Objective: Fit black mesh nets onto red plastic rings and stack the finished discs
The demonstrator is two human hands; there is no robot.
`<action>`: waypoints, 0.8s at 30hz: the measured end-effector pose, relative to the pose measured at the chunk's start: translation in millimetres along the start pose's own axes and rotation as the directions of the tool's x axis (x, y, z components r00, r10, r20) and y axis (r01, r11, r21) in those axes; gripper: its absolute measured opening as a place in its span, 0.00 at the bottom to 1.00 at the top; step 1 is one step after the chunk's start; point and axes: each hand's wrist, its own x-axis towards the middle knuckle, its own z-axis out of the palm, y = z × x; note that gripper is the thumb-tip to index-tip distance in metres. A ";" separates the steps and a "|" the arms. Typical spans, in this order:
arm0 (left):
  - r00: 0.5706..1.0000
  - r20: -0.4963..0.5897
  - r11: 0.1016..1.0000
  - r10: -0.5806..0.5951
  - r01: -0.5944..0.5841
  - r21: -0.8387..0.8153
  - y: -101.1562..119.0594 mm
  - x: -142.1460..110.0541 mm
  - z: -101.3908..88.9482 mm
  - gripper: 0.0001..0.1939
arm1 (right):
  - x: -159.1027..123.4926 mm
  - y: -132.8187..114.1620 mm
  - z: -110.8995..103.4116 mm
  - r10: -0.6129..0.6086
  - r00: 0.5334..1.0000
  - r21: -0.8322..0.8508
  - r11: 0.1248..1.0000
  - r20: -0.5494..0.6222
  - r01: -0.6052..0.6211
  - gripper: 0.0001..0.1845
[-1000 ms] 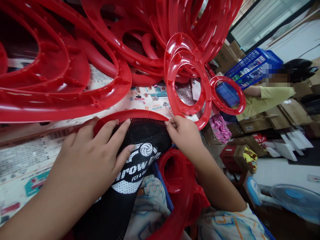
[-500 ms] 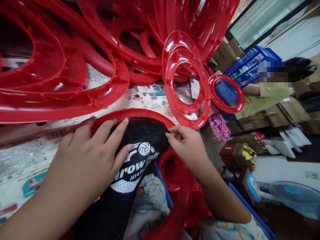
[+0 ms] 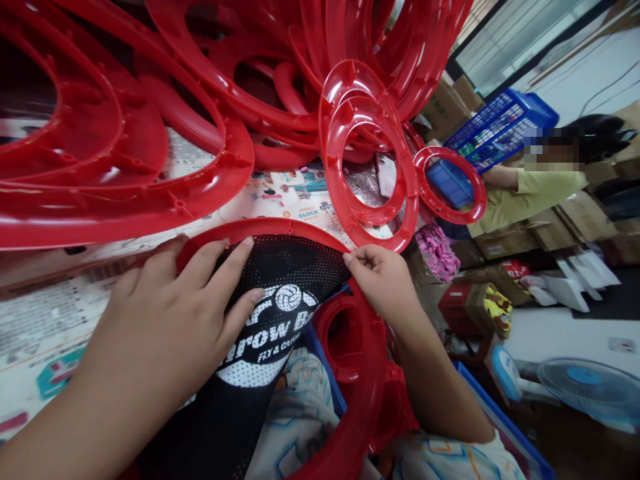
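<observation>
In the head view, my right hand (image 3: 383,283) pinched the corner of the black mesh cloth (image 3: 260,360) at the rim of a red ring (image 3: 290,227), apparently to draw it taut. My left hand (image 3: 170,313) lay spread across cloth and rim, seemingly as a steadying weight; whether it gripped, I couldn't tell. It hid part of the white print (image 3: 273,337), and the frame cut off the cloth's lower end.

Place was a workshop | 11 o'clock: many red rings (image 3: 235,155) lay heaped in bulk | 2 o'clock: blue crate (image 3: 500,130) held coloured bits | 3 o'clock: co-worker (image 3: 527,197) was among cartons (image 3: 583,217) | 4 o'clock: fan (image 3: 583,377) stood near a box (image 3: 457,301) of yellow pieces (image 3: 495,310)
</observation>
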 end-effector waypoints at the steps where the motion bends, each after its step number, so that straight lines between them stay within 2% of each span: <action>1: 1.000 0.000 1.000 -0.005 0.005 0.000 -0.2 0.0 0.5 0.33 | 0.5 0.1 0.2 -0.007 1.000 -0.016 1.000 -0.005 0.007 0.11; 7: 1.000 -0.010 1.000 -0.029 0.029 0.002 6.8 1.9 -4.4 0.35 | 3.5 -2.2 -1.2 -0.038 0.999 -0.132 0.991 0.005 0.038 0.09; 10: 0.997 -0.013 0.997 -0.073 0.073 0.014 11.0 2.8 -8.8 0.36 | 5.1 -7.2 -3.8 -0.062 0.996 -0.209 0.975 0.056 0.072 0.08; 14: 0.998 -0.005 0.998 -0.063 0.063 0.020 9.7 1.9 -9.1 0.35 | 4.7 -14.3 -9.5 -0.109 0.985 -0.285 0.948 0.132 0.143 0.08; 16: 0.999 0.008 0.999 -0.039 0.039 0.015 8.4 1.8 -8.4 0.34 | 3.2 -15.6 -12.2 -0.125 0.982 -0.288 0.944 0.140 0.161 0.08; 20: 0.998 0.021 0.997 -0.064 0.064 0.032 7.9 1.5 -7.5 0.32 | 2.0 -13.9 -13.9 -0.110 0.983 -0.246 0.958 0.144 0.144 0.08; 24: 1.000 -0.004 0.999 -0.001 0.002 0.032 5.8 -0.7 -4.5 0.32 | 6.2 -11.0 -11.3 -0.083 0.986 -0.214 0.970 0.147 0.113 0.08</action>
